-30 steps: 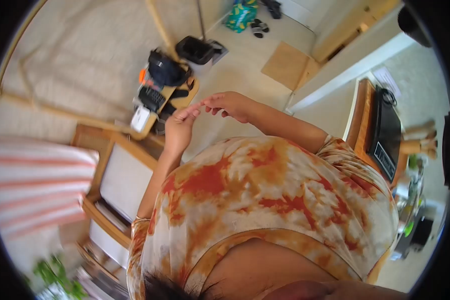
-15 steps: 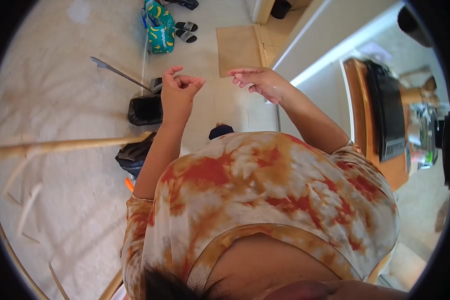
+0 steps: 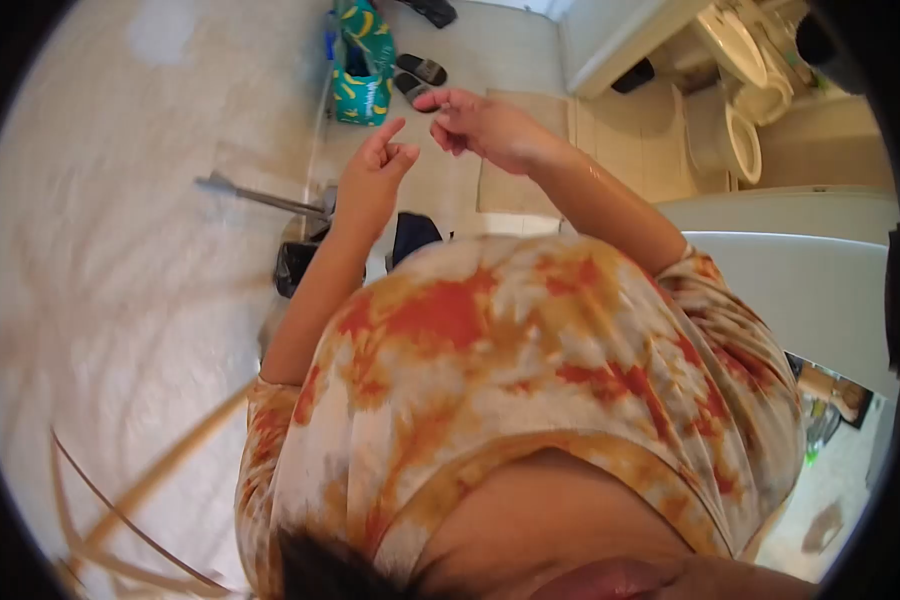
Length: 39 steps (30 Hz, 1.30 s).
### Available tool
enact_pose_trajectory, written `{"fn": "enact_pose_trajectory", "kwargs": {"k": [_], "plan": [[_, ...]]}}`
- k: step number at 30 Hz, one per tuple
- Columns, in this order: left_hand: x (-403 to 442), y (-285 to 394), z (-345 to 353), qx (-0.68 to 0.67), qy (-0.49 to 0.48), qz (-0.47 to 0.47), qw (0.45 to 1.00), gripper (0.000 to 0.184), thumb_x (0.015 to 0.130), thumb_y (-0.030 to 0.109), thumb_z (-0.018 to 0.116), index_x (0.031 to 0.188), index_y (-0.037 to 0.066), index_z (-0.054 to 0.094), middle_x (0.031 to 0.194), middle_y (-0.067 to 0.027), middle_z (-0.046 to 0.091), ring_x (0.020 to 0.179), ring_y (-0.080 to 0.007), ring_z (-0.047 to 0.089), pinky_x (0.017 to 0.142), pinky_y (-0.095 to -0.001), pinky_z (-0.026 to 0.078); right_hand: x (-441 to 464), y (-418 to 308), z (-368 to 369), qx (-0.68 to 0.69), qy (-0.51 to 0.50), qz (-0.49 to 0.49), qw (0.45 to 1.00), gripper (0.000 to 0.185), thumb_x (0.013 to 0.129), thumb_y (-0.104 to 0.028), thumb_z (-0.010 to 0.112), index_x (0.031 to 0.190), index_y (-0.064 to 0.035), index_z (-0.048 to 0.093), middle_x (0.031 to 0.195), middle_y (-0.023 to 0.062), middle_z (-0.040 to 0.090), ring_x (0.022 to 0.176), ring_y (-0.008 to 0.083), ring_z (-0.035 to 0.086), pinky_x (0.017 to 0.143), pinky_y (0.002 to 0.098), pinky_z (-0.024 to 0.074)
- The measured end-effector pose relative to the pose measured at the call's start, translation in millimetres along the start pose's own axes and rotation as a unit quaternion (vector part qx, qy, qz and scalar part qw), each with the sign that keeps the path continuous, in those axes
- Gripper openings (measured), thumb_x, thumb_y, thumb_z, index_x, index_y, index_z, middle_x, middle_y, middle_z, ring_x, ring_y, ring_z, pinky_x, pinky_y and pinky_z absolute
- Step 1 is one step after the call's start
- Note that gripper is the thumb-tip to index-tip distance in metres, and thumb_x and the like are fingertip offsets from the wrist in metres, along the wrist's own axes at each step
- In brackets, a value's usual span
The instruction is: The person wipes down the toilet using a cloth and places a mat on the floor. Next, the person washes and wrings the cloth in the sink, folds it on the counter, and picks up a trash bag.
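My left hand [image 3: 372, 182] is raised in front of my chest, its index finger stretched up and its thumb standing apart from it. Close by on the right is my right hand [image 3: 492, 132], index finger pointing left and the other fingers loosely curled. A small gap lies between the two hands, and I see no object in either. Wet-looking spots shine on the right forearm. Beyond the fingertips, on the floor, are dark slide sandals [image 3: 422, 72] and a green bag with a banana print [image 3: 362, 95].
A grey long-handled tool [image 3: 265, 202] leans by a black bin [image 3: 292, 265] on the left. A beige mat [image 3: 510, 195] lies at a doorway. Through it a toilet [image 3: 738, 140] is visible. A white door-like panel [image 3: 780, 215] extends along the right.
My view has turned right, bringing the toilet into sight and the desk mostly out. The left thumb and fingers have parted from their pinch. The right hand has come nearer the left.
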<state>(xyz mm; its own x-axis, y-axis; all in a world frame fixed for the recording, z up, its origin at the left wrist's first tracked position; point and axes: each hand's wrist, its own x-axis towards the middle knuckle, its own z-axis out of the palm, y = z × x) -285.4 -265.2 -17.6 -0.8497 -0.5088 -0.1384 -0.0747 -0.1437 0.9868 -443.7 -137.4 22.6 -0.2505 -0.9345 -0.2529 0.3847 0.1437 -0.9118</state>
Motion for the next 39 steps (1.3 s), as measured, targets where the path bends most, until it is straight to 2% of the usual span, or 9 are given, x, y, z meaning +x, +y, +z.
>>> {"fn": "enact_pose_trajectory", "kwargs": {"k": [8,11,15,17,22,27,33,37,39], "plan": [[225.2,64.6,69.8,0.212,-0.3,-0.072,0.927,0.026,0.091,0.019,0.061,0.112,0.004,0.065,0.093,0.0017,0.062,0.089,-0.007,0.051,0.085,-0.0251,0.041,79.0,-101.2,-153.0,0.017,0.119,-0.063,0.991,0.025,0.095,-0.01,0.049,0.12,-0.0079,0.052,0.084,-0.0011,0.051,0.08,0.0092,0.049,0.075,0.0229,0.0398],[300.0,55.1,104.4,0.154,-0.341,-0.074,0.924,0.023,0.091,0.021,0.062,0.106,0.004,0.067,0.093,0.001,0.064,0.088,-0.0074,0.053,0.084,-0.0256,0.042,93.9,-118.2,-222.2,0.076,0.18,-0.077,0.978,0.026,0.094,-0.008,0.049,0.12,-0.0073,0.053,0.089,-0.0005,0.053,0.085,0.0091,0.051,0.079,0.0223,0.0396],[394.7,51.1,133.3,0.019,-0.282,-0.166,0.945,0.013,0.088,0.017,0.066,0.095,0.006,0.065,0.085,0.0014,0.062,0.081,-0.0081,0.056,0.076,-0.0234,0.046,138.4,-155.5,-319.2,0.054,0.175,-0.127,0.975,0.028,0.093,-0.015,0.052,0.121,-0.0099,0.056,0.098,-0.0004,0.056,0.091,0.0096,0.052,0.082,0.0234,0.0376],[427.3,52.9,137.4,-0.011,-0.245,-0.188,0.951,0.011,0.088,0.016,0.067,0.092,0.007,0.062,0.084,0.0008,0.061,0.078,-0.0092,0.057,0.074,-0.0229,0.047,151.9,-175.2,-346.0,-0.097,0.273,-0.034,0.956,0.032,0.092,-0.024,0.055,0.123,-0.0136,0.059,0.103,-0.001,0.057,0.097,0.0099,0.051,0.087,0.0254,0.0355],[490.4,75.1,121.3,-0.149,-0.135,-0.215,0.956,0.011,0.088,0.017,0.066,0.091,0.008,0.061,0.087,-0.0021,0.064,0.08,-0.0126,0.06,0.076,-0.0269,0.048,221.2,-215.4,-379.5,-0.182,0.133,0.021,0.974,0.036,0.091,-0.026,0.058,0.124,-0.0126,0.06,0.107,-0.0026,0.058,0.103,0.0091,0.048,0.088,0.0262,0.0352],[549.3,89.1,116.0,-0.193,-0.129,-0.236,0.944,0.013,0.088,0.012,0.066,0.095,0.003,0.06,0.087,-0.0022,0.062,0.08,-0.0141,0.061,0.076,-0.0261,0.049,285.5,-255.6,-405.8,-0.395,-0.042,-0.109,0.911,0.033,0.083,-0.019,0.069,0.116,-0.0152,0.066,0.101,0.001,0.06,0.095,0.0132,0.055,0.081,0.0287,0.0452],[637.6,72.0,90.2,-0.324,-0.155,-0.36,0.861,0.026,0.094,0.021,0.056,0.113,0.004,0.06,0.096,-0.0018,0.06,0.091,-0.0134,0.056,0.083,-0.0291,0.047,364.1,-250.9,-430.2,-0.469,0.09,-0.173,0.861,0.018,0.079,-0.016,0.068,0.096,-0.0097,0.072,0.084,0.0071,0.063,0.08,0.0252,0.06,0.071,0.035,0.0497],[695.5,58.9,76.0,-0.409,-0.168,-0.386,0.81,0.035,0.094,0.024,0.055,0.121,0.003,0.055,0.104,-0.0067,0.061,0.097,-0.018,0.059,0.086,-0.0326,0.048,414.0,-246.8,-471.5,-0.505,0.109,-0.204,0.832,0.013,0.079,-0.014,0.068,0.089,-0.0067,0.071,0.082,0.0079,0.063,0.078,0.0268,0.06,0.07,0.0359,0.0497],[727.7,55.4,73.6,-0.497,-0.182,-0.39,0.754,0.042,0.092,0.031,0.053,0.125,0.004,0.053,0.111,-0.0083,0.062,0.101,-0.0203,0.057,0.09,-0.0367,0.046,450.9,-242.5,-505.4,-0.468,0.09,-0.217,0.852,0.009,0.082,-0.012,0.067,0.088,-0.0061,0.069,0.082,0.0058,0.062,0.077,0.0196,0.06,0.07,0.0297,0.0484]]}}
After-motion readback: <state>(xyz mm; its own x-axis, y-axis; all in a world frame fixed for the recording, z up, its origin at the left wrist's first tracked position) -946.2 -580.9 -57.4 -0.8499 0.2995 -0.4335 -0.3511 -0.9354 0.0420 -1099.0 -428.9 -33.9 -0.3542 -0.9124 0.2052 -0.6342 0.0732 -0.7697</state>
